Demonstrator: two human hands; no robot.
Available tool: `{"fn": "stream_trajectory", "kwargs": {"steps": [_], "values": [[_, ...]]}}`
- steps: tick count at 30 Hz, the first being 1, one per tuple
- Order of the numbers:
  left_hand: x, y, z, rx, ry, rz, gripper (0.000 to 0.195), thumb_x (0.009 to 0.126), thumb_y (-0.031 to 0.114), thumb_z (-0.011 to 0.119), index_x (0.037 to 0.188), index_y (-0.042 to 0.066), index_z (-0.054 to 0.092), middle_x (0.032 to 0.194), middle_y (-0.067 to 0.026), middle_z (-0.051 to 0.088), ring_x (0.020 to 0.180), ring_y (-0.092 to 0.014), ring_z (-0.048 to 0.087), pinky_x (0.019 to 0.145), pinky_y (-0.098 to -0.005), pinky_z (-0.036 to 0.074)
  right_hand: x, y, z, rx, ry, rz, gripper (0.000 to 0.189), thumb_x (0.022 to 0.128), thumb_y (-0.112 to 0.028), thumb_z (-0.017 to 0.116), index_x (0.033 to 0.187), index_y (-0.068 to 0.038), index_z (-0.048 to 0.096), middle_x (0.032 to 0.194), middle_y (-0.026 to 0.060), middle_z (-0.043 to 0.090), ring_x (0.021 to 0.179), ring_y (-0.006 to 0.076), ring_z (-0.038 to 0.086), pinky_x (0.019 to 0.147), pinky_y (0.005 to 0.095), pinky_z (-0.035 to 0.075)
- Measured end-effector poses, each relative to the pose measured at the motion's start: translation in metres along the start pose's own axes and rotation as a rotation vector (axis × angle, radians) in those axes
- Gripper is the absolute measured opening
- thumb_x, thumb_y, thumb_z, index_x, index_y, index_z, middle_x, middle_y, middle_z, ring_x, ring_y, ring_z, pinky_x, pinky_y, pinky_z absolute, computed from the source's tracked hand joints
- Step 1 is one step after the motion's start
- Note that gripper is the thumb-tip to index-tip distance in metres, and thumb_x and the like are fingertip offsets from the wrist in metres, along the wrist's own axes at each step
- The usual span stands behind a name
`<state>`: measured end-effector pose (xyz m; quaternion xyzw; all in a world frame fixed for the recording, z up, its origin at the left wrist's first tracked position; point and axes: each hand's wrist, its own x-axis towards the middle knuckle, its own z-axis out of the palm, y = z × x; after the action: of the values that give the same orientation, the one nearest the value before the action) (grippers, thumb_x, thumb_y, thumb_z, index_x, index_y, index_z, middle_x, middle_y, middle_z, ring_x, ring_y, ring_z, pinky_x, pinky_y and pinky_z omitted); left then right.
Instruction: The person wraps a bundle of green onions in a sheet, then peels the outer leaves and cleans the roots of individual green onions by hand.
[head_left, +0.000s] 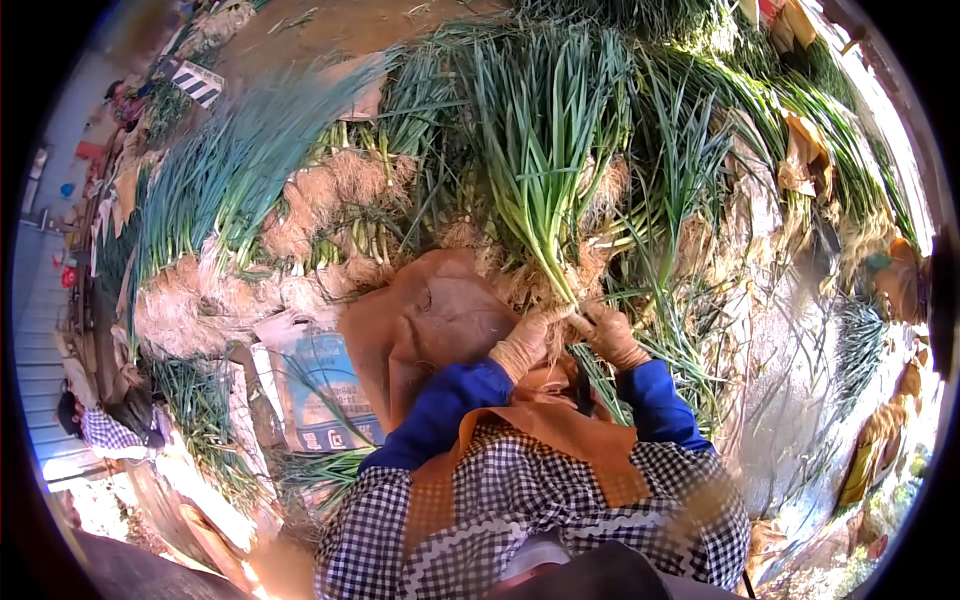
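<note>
Gloved in a tan, soiled glove, my left hand (527, 341) grips the root end of a small bunch of long green leafy stalks, possibly scallions or leeks (551, 217). My right hand (611, 334), in a similar glove, is at the same pale stem ends, its fingers close against the left. Pale, hairy roots hang between the two hands. The leaves fan away from me over a larger pile. A brown apron or sheet (442, 307) covers my lap, left of the hands. How far the fingers wrap the stems is partly hidden.
Rows of rooted green bunches (217, 187) lie at the left. More stalks (825, 127) are piled at the right, beside a pale plastic sheet (780, 382). A printed sack (322, 390) lies left of my lap. A person in a checked garment (112, 431) is at the far left.
</note>
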<state>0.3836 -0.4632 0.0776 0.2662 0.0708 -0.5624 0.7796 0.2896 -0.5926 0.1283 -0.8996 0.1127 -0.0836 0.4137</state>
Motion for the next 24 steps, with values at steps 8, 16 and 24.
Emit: {"fn": "stream_trajectory", "kwargs": {"steps": [8,16,24], "values": [[-0.006,-0.003,-0.017,0.04,0.117,0.17,0.025,0.085,0.008,0.058,0.109,0.0,0.056,0.106,-0.0131,0.061,0.092,-0.025,0.061,0.068,-0.0337,0.053,-0.047,0.062,-0.024,-0.871,-0.187,-0.037,0.016,0.081,-0.017,0.052,0.068,-0.015,0.062,0.051,0.0003,0.052,0.044,0.0177,0.054,0.036,0.0316,0.04],[0.016,-0.03,-0.036,-0.032,0.139,0.354,0.041,0.081,-0.002,0.056,0.117,0.007,0.042,0.086,-0.007,0.054,0.066,-0.019,0.057,0.057,-0.0317,0.05,0.099,-0.051,0.001,-0.687,0.061,0.045,0.047,0.078,-0.058,0.056,0.062,-0.014,0.053,0.045,0.0024,0.047,0.037,0.0138,0.043,0.037,0.0287,0.039],[0.011,-0.019,-0.049,-0.044,0.115,0.252,0.057,0.081,-0.004,0.051,0.133,0.008,0.031,0.098,-0.0087,0.053,0.082,-0.013,0.054,0.071,-0.0246,0.049,0.045,-0.022,0.015,0.086,-0.122,-0.104,0.04,0.084,-0.037,0.059,0.06,-0.005,0.055,0.053,0.0097,0.053,0.046,0.0162,0.049,0.045,0.0313,0.042]]}}
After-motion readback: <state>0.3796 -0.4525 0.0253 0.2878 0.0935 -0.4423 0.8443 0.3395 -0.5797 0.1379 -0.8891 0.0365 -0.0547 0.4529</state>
